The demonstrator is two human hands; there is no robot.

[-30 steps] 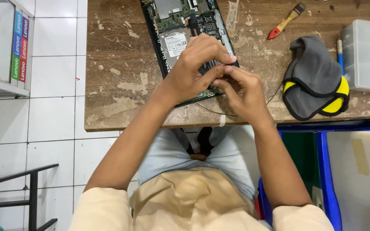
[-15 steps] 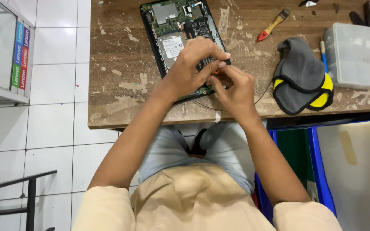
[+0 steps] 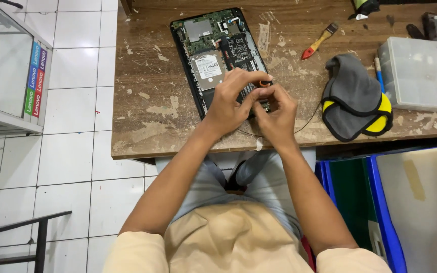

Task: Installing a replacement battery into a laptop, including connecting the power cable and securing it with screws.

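An opened black laptop (image 3: pixel 213 45) lies bottom-up on the worn wooden table (image 3: pixel 142 101), with its circuit board and silver drive showing. Both my hands meet over its near right corner. My left hand (image 3: pixel 231 101) pinches the top of a small screwdriver with an orange-ringed black cap (image 3: pixel 264 83). My right hand (image 3: pixel 278 112) is bunched against it just below, with its fingers curled around the lower part. The tool's tip and the spot it touches are hidden under my fingers.
A red-handled brush (image 3: pixel 318 41), a grey and yellow pouch (image 3: pixel 354 98), a blue pen (image 3: pixel 379 70) and a translucent plastic box (image 3: pixel 414 73) lie to the right. A thin black wire (image 3: pixel 308 120) trails near the table edge. Blue bins (image 3: pixel 380 202) stand below; a glass cabinet (image 3: pixel 6 76) is at left.
My view has tilted, so the table sits lower in the picture. Both hands stay pressed together over the laptop's near right corner, with only small finger movements.
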